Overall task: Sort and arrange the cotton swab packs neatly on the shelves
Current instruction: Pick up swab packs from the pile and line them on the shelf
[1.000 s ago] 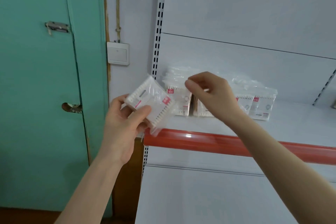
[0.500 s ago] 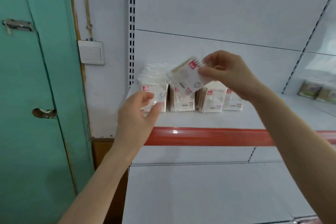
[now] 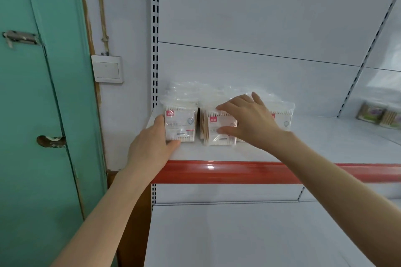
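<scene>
Your left thumb (image 3: 173, 142) lies along the bottom front edge of the leftmost pack (image 3: 181, 123). The fingers run up its left side, mostly hidden. So your left hand (image 3: 149, 149) is grasping that pack by its near-left corner, and the pack stands upright on the shelf (image 3: 325, 143).

Your right fingers (image 3: 221, 106) are straight and spread, released, lying over the plastic tops of the middle pack (image 3: 219, 135) and the ones just right of it. Your right thumb (image 3: 224, 130) presses the middle pack's front face. Your right hand (image 3: 251, 123) presses rather than grasps. Can't tell how many packs sit under the palm.

Where the packs are: one row at the left end of the shelf, upright, labels toward you, behind the red strip (image 3: 238, 171). There's a narrow gap between the leftmost and middle packs. Brown sticks show at the middle pack's left edge, so something there looks turned or leaning. The rightmost pack (image 3: 285, 118) peeks out past your right wrist.

Progress, my read: every pack in view is on the shelf and none is held off it, so placing looks about done. Left to do: close the gap, square up the crooked one, flush the fronts. Other goods (image 3: 379, 115) sit far right, well apart; can't tell what they are.
</scene>
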A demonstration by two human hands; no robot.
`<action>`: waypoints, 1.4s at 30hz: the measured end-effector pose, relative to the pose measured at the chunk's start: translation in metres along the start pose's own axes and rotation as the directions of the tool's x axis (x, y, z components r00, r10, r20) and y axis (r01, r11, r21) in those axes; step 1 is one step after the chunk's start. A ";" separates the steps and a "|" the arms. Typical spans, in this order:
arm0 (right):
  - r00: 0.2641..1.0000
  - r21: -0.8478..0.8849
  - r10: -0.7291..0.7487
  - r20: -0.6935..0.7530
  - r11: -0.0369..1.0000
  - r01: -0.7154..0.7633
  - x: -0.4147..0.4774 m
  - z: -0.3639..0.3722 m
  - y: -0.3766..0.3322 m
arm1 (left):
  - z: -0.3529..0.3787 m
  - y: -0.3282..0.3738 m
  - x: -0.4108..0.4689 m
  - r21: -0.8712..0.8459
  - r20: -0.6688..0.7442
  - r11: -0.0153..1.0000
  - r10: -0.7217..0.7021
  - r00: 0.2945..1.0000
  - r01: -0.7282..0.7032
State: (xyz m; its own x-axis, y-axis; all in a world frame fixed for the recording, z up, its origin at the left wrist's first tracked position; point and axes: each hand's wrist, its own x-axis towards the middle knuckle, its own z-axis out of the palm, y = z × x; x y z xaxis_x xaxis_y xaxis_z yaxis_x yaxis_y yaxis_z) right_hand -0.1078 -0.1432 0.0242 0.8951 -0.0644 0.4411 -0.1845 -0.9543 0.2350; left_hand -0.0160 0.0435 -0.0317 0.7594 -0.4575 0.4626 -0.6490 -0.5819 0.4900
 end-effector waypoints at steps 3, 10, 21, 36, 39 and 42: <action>1.000 -0.011 0.022 0.002 1.000 -0.022 0.002 0.002 -0.003 | 0.001 -0.001 0.003 0.051 -0.006 0.999 0.005 1.000 -0.005; 0.999 0.031 0.036 -0.025 0.999 -0.036 0.001 0.005 -0.003 | 0.003 -0.001 0.006 0.077 0.005 0.997 0.004 1.000 -0.005; 0.946 0.397 0.163 -0.280 0.917 -0.040 -0.006 -0.003 0.018 | 0.004 0.025 -0.027 0.225 -0.291 0.931 0.347 0.892 -0.289; 0.826 0.460 0.553 -0.113 0.766 -0.449 -0.186 -0.026 0.228 | 0.144 0.255 -0.068 -0.177 -0.078 0.699 0.691 0.718 -0.693; 0.783 0.416 0.617 -0.076 0.734 -0.537 -0.241 -0.034 0.287 | 0.178 0.315 -0.078 -0.225 -0.062 0.649 0.735 0.675 -0.727; 0.739 0.372 0.672 -0.041 0.697 -0.613 -0.292 -0.043 0.333 | 0.208 0.368 -0.090 -0.279 -0.044 0.598 0.774 0.632 -0.751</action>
State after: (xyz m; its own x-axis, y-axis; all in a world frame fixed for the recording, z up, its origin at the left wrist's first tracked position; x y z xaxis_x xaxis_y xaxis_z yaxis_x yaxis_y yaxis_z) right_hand -0.4486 -0.4295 0.0109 0.5213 -0.6772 0.5193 -0.5261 -0.7341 -0.4293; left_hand -0.3138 -0.2699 -0.0462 -0.0243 -0.7101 0.7036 -0.9713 0.1833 0.1514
